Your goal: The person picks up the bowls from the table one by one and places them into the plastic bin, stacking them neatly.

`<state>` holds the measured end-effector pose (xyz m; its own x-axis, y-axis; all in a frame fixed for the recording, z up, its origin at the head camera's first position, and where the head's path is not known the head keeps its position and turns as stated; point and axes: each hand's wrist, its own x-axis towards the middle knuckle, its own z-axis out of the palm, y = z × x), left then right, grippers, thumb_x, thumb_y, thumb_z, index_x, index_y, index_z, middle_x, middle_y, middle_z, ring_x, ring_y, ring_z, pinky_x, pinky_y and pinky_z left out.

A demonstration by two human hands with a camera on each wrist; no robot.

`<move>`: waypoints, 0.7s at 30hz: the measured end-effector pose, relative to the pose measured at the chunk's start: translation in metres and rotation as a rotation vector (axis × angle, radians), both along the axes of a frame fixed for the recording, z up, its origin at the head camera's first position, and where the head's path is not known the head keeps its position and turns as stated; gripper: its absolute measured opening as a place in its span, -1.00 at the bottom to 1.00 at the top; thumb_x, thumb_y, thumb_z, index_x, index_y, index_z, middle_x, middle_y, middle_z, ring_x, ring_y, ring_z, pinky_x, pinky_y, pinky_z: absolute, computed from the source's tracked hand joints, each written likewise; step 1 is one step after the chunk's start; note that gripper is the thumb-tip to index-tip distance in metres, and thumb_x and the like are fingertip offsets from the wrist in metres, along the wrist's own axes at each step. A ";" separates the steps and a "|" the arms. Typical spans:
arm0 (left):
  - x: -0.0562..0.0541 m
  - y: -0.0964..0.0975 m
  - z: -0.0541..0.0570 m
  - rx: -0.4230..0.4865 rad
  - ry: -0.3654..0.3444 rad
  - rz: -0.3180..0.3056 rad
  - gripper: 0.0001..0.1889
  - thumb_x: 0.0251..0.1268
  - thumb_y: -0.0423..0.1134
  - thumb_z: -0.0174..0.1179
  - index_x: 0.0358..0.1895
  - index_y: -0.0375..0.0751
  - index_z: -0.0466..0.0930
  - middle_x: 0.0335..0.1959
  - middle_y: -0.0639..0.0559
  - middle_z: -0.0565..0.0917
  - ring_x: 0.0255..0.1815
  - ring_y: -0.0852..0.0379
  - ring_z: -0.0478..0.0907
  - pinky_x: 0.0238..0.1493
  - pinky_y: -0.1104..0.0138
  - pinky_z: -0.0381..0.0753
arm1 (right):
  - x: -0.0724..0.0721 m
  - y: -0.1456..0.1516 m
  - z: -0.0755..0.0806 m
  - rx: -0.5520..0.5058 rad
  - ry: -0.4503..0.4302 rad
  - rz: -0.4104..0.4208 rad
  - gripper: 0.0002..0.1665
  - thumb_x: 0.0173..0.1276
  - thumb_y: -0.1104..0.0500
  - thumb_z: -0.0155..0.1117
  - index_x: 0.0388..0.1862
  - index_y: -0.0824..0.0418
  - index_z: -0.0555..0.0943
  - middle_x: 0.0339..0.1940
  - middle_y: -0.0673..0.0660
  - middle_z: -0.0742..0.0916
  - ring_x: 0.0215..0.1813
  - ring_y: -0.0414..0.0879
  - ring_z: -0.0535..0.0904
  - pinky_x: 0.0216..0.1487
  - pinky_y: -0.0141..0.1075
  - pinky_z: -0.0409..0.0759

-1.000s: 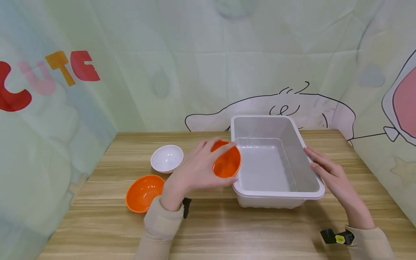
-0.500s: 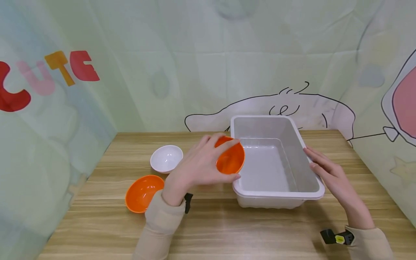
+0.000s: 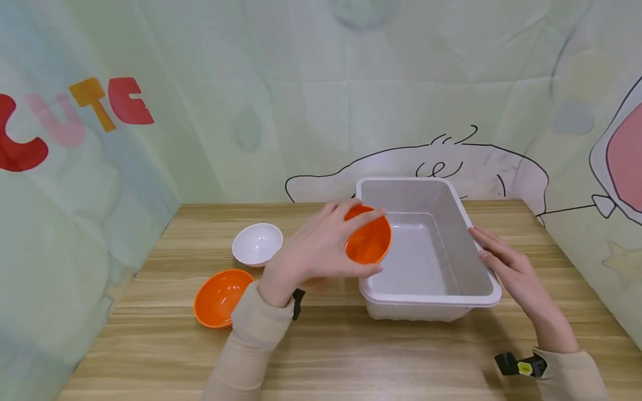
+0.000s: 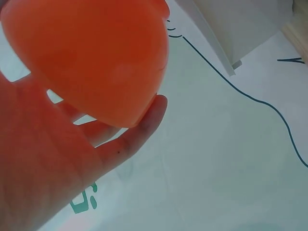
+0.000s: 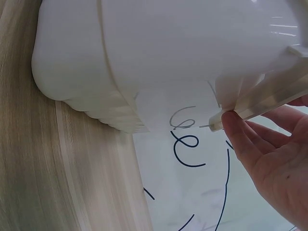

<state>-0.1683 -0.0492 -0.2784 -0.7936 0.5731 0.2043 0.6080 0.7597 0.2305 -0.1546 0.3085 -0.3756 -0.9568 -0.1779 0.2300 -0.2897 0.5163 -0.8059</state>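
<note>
My left hand (image 3: 321,250) grips an orange bowl (image 3: 370,240) between thumb and fingers. The bowl is tilted, its opening turned toward the right, at the left rim of a light grey plastic tub (image 3: 421,309). From the left wrist the bowl's smooth underside (image 4: 91,53) fills the upper part of the view. My right hand (image 3: 514,275) holds the tub's right rim; in the right wrist view the thumb (image 5: 236,127) presses on the rim's edge. Inside the tub, the visible floor is bare.
On the left of the wooden table (image 3: 351,356) are a second orange bowl (image 3: 220,301), partly hidden by my left sleeve, and a white bowl (image 3: 257,245) behind it. A printed cloth (image 3: 251,111) hangs along the back and sides.
The left hand has carried the orange bowl rightward and slightly away from me, from beside the tub to over its left rim. The right hand, tub and other bowls have stayed put.
</note>
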 end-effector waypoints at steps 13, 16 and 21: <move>-0.010 0.021 0.012 -0.035 -0.029 -0.068 -0.19 0.00 0.38 0.21 0.41 0.46 0.18 0.36 0.17 0.30 0.10 0.10 0.31 0.13 0.28 0.41 | 0.001 0.000 0.001 0.000 0.008 0.007 -0.46 0.55 0.11 -0.07 0.47 0.11 0.26 0.49 -0.24 0.31 0.32 -0.65 0.17 0.02 -0.77 0.28; -0.013 0.027 0.015 -0.044 -0.024 -0.084 -0.18 0.00 0.38 0.21 0.41 0.45 0.17 0.36 0.14 0.30 0.11 0.08 0.32 0.16 0.25 0.42 | 0.001 0.000 0.001 -0.003 0.011 0.006 -0.45 0.55 0.12 -0.07 0.47 0.11 0.26 0.49 -0.23 0.31 0.33 -0.65 0.15 0.05 -0.78 0.26; -0.016 0.035 0.020 -0.056 -0.014 -0.100 -0.17 0.00 0.37 0.20 0.43 0.42 0.17 0.38 0.11 0.29 0.29 0.06 0.28 0.25 0.21 0.41 | 0.001 0.000 0.001 -0.003 0.001 0.008 -0.45 0.55 0.10 -0.07 0.48 0.10 0.26 0.52 -0.17 0.29 0.34 -0.64 0.14 0.05 -0.78 0.25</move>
